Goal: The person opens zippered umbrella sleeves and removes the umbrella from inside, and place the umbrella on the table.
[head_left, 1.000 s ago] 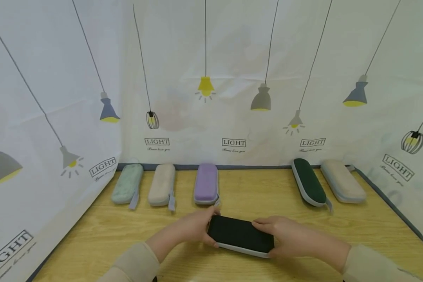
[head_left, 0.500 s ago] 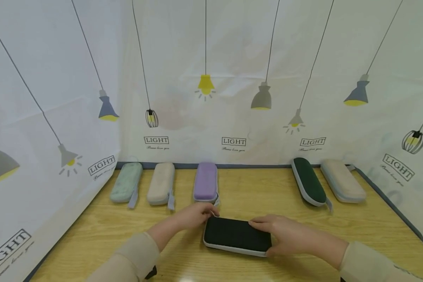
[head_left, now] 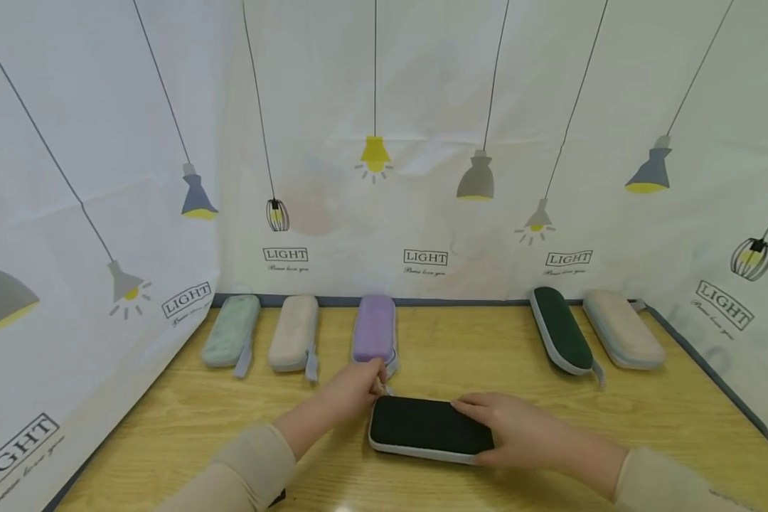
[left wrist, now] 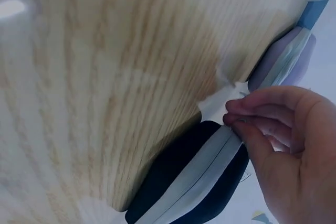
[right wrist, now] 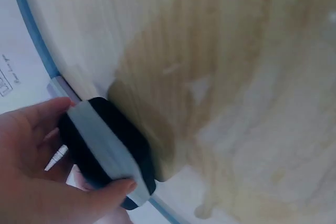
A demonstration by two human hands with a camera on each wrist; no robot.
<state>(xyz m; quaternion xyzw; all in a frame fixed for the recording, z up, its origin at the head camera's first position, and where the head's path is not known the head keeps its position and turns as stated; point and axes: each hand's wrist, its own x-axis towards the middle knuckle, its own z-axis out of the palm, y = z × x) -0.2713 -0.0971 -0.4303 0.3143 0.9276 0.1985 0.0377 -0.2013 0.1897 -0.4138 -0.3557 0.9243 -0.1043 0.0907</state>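
One wood-grain table (head_left: 461, 345), lamp-patterned backdrop (head_left: 416, 206), right hand (head_left: 521, 430) gripping black case (head_left: 416, 427), left hand (head_left: 355, 387) pinching strap (left wrist: 215, 106)

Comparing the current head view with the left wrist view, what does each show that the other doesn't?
Only the head view: the right hand gripping the black case, plus the pale green case, left beige case, right beige case and dark green case.

Only the left wrist view: a dark line running along the grey band, the black case's dark faces on both sides of that band, and the left hand with its thumb close against its fingertips.

Both: the black case, the left hand at its end, the purple case, wooden table and printed backdrop.
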